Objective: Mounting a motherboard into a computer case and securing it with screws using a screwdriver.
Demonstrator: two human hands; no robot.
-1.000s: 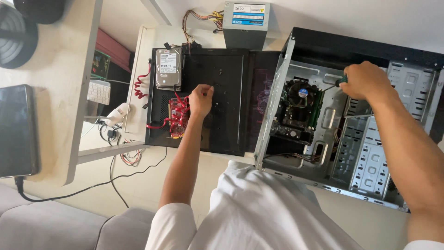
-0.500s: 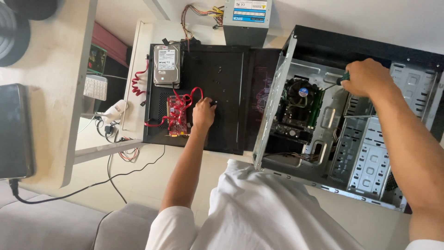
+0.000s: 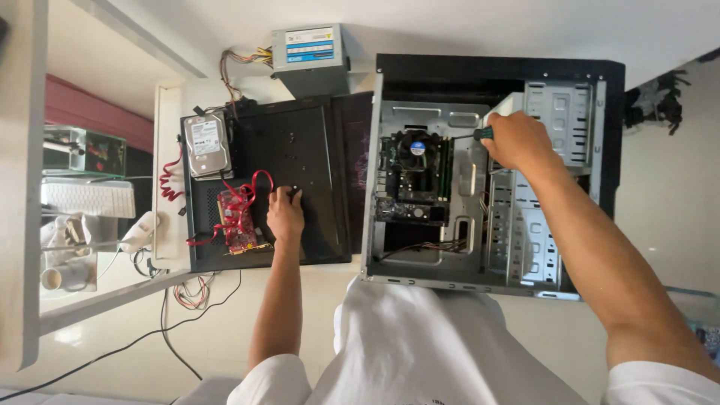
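Head view shows the right hand (image 3: 517, 140) closed around a green screwdriver (image 3: 482, 134) inside the open case (image 3: 390, 225), with its tip toward the motherboard (image 3: 412, 176). A slip there could scratch the board. The left hand (image 3: 285, 214) presses on the black panel (image 3: 300, 150), fingers curled and holding nothing I can see; red cables (image 3: 244, 199) lie just beside it and may snag.

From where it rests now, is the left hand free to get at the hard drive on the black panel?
Probably yes. The left hand rests on the black side panel, and the hard drive lies uncovered on that panel's far corner. Only the red cables by the small red board lie near the path.
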